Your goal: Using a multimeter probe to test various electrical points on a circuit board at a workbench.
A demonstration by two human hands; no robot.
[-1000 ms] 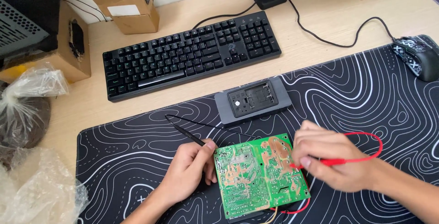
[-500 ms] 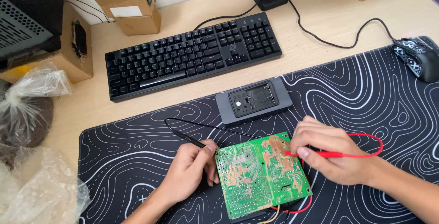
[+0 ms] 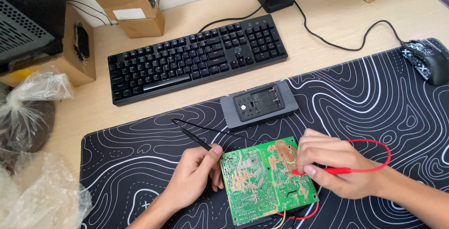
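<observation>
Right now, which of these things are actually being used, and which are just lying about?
In use: green circuit board, black probe in left hand, red probe in right hand.
Lying about: keyboard, mouse, grey meter, plastic bags.

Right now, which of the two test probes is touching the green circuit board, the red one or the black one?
The red probe, pinched in the right hand, has its tip on the green circuit board. The black probe, in the left hand, points away over the mat.

Bright, even light; soft shadows; sharp focus.
</observation>
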